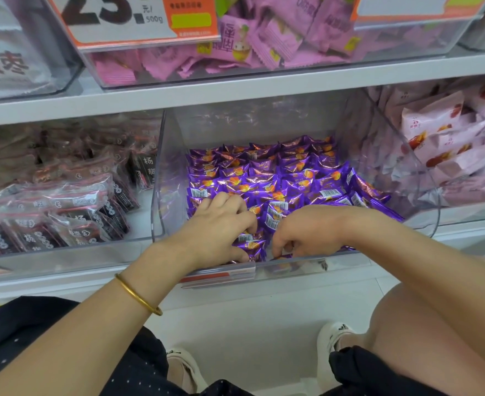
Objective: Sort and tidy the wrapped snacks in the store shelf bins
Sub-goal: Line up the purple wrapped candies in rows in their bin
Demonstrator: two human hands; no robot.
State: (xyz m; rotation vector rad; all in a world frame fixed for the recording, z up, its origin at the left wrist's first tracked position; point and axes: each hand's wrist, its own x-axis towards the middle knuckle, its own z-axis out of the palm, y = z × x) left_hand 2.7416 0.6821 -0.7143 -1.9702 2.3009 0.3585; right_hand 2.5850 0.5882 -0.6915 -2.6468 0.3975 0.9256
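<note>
A clear plastic bin (pixel 161 178) on the lower shelf holds several shiny purple wrapped snacks (pixel 281 172), laid in rows at the back and looser at the front. My left hand (pixel 221 224) reaches into the front left of the bin, its fingers curled round purple packets near the front wall. My right hand (pixel 307 232) is beside it at the front middle, fingers curled down into the packets and pinching one. The fingertips of both hands are partly hidden by wrappers.
A bin of dark wrapped snacks (pixel 64 201) stands to the left, one of pale pink packets (pixel 450 144) to the right. Above, a bin of pink packets (pixel 264 38) carries an orange price sign (pixel 138 18). My knees and shoes are below the shelf edge.
</note>
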